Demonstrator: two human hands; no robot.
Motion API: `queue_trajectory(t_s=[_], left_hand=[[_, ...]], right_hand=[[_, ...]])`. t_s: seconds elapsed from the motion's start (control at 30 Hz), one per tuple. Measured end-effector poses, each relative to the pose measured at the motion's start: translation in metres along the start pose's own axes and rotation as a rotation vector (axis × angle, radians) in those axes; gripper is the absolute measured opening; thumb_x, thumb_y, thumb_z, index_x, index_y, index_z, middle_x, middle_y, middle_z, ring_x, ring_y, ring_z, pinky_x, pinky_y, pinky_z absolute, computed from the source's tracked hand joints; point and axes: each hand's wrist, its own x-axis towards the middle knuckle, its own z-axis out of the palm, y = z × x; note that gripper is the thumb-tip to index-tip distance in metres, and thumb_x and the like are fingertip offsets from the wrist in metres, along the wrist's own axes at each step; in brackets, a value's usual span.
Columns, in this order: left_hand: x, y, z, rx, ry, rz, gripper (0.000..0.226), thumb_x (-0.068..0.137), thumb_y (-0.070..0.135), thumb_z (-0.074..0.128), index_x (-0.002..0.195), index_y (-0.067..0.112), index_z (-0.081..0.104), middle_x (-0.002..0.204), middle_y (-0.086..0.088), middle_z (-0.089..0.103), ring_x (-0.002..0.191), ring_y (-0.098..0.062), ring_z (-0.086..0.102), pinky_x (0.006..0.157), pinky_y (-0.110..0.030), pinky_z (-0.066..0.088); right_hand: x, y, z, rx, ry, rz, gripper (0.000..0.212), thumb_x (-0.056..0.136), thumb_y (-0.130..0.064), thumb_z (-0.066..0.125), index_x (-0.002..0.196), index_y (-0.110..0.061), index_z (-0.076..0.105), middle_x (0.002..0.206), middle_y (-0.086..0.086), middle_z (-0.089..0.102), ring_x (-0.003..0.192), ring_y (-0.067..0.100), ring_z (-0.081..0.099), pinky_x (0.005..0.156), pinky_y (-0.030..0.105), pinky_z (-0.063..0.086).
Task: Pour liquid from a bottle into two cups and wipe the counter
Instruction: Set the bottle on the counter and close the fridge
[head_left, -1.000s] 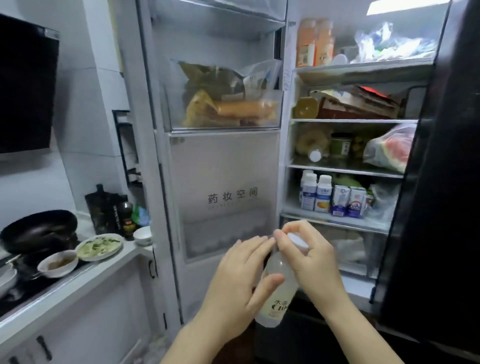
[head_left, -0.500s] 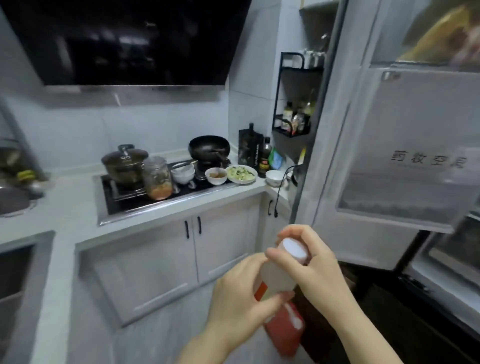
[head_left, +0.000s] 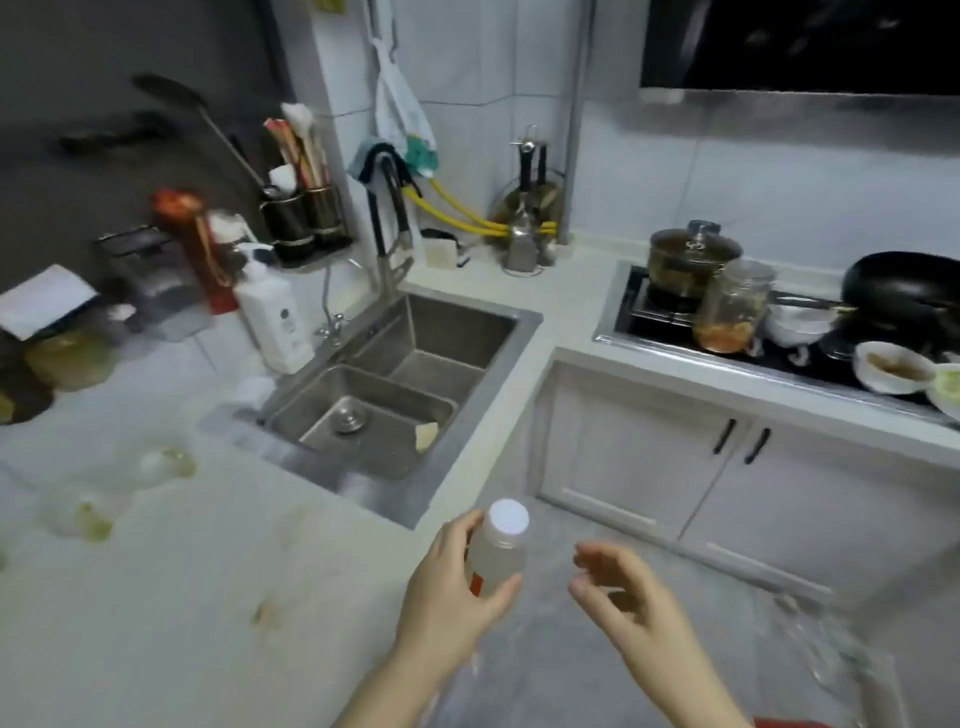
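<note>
My left hand (head_left: 447, 587) holds a small clear plastic bottle (head_left: 496, 553) upright, its white cap on top, near the front edge of the pale counter (head_left: 208, 597). My right hand (head_left: 623, 587) floats just right of the bottle with its fingers spread and nothing in them. Two clear glass cups stand blurred on the counter at the left, one (head_left: 166, 465) near the sink and one (head_left: 78, 512) further left. Yellowish stains mark the counter.
A steel double sink (head_left: 395, 374) with a black faucet (head_left: 389, 228) lies behind the bottle. A white pump bottle (head_left: 272, 317), utensil holders and jars crowd the left back. The stove (head_left: 753, 322) at right carries a pot, a jar, a pan and bowls.
The view has swung left from the open fridge past the stove to the sink counter. My right hand has left the bottle's cap and now hangs apart; the left still holds the bottle.
</note>
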Motion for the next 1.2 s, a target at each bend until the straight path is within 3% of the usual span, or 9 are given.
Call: queue_trajectory(t_s=[0.1, 0.23, 0.33, 0.5, 0.6, 0.77, 0.9, 1.1, 1.2], left_hand=[[-0.011, -0.033, -0.028, 0.044, 0.149, -0.126, 0.063, 0.071, 0.030, 0.076, 0.128, 0.031, 0.048, 0.119, 0.014, 0.051, 0.109, -0.005, 0.053, 0.085, -0.020, 0.046], [-0.019, -0.066, -0.057, 0.060, 0.276, -0.283, 0.057, 0.072, 0.023, 0.078, 0.122, 0.023, 0.052, 0.117, 0.007, 0.050, 0.103, -0.008, 0.052, 0.079, -0.018, 0.040], [-0.018, -0.084, -0.070, 0.102, 0.338, -0.337, 0.060, 0.070, 0.021, 0.080, 0.123, 0.016, 0.052, 0.118, 0.001, 0.052, 0.103, -0.008, 0.048, 0.081, -0.011, 0.033], [-0.013, -0.105, -0.079, 0.103, 0.373, -0.395, 0.062, 0.069, 0.023, 0.080, 0.123, 0.014, 0.051, 0.119, -0.001, 0.056, 0.110, -0.017, 0.051, 0.091, -0.030, 0.044], [-0.009, -0.113, -0.081, 0.102, 0.380, -0.403, 0.062, 0.069, 0.025, 0.080, 0.122, 0.016, 0.051, 0.119, 0.001, 0.056, 0.110, -0.016, 0.052, 0.092, -0.032, 0.045], [-0.004, -0.127, -0.081, 0.106, 0.357, -0.406, 0.063, 0.070, 0.027, 0.079, 0.124, 0.017, 0.050, 0.119, 0.003, 0.055, 0.108, -0.014, 0.051, 0.086, -0.022, 0.040], [-0.007, -0.136, -0.078, 0.104, 0.322, -0.425, 0.064, 0.069, 0.026, 0.080, 0.125, 0.015, 0.050, 0.120, -0.001, 0.055, 0.110, -0.018, 0.052, 0.092, -0.033, 0.044], [-0.012, -0.139, -0.079, 0.096, 0.292, -0.408, 0.065, 0.068, 0.017, 0.082, 0.123, 0.008, 0.051, 0.118, -0.005, 0.056, 0.110, -0.023, 0.052, 0.083, -0.016, 0.034], [-0.015, -0.128, -0.087, 0.117, 0.318, -0.322, 0.074, 0.065, 0.019, 0.084, 0.129, 0.012, 0.048, 0.127, 0.002, 0.052, 0.120, -0.018, 0.047, 0.097, -0.022, 0.033]], right_hand=[[0.007, 0.011, 0.031, -0.038, -0.137, -0.002, 0.031, 0.080, -0.004, 0.070, 0.096, -0.030, 0.062, 0.097, -0.002, 0.069, 0.078, -0.002, 0.062, 0.066, 0.009, 0.047], [0.016, 0.018, 0.069, -0.121, -0.279, -0.002, 0.031, 0.083, -0.010, 0.068, 0.100, -0.034, 0.058, 0.099, -0.006, 0.068, 0.081, 0.004, 0.063, 0.072, 0.012, 0.047], [0.025, 0.015, 0.099, -0.229, -0.380, -0.081, 0.029, 0.086, -0.016, 0.064, 0.113, -0.024, 0.057, 0.105, -0.008, 0.064, 0.091, 0.005, 0.061, 0.080, 0.016, 0.046], [0.042, 0.004, 0.137, -0.353, -0.520, -0.169, 0.038, 0.089, -0.020, 0.059, 0.126, -0.024, 0.050, 0.113, -0.011, 0.058, 0.096, -0.002, 0.056, 0.082, 0.007, 0.038], [0.052, 0.003, 0.148, -0.389, -0.546, -0.176, 0.037, 0.090, -0.020, 0.058, 0.126, -0.022, 0.050, 0.115, -0.009, 0.057, 0.095, -0.002, 0.054, 0.077, -0.001, 0.033], [0.068, 0.003, 0.151, -0.442, -0.535, -0.171, 0.036, 0.090, -0.020, 0.059, 0.125, -0.021, 0.050, 0.112, -0.011, 0.053, 0.093, -0.003, 0.052, 0.076, -0.003, 0.033], [0.076, 0.003, 0.145, -0.480, -0.503, -0.164, 0.035, 0.090, -0.019, 0.058, 0.125, -0.020, 0.051, 0.113, -0.009, 0.054, 0.094, -0.003, 0.052, 0.076, -0.002, 0.033], [0.079, 0.007, 0.130, -0.500, -0.439, -0.110, 0.033, 0.091, -0.022, 0.058, 0.123, -0.021, 0.052, 0.116, -0.006, 0.057, 0.095, -0.001, 0.052, 0.080, 0.006, 0.035], [0.079, 0.009, 0.116, -0.508, -0.397, -0.073, 0.035, 0.090, -0.022, 0.059, 0.124, -0.020, 0.053, 0.118, -0.007, 0.059, 0.095, -0.002, 0.053, 0.079, 0.003, 0.035]])
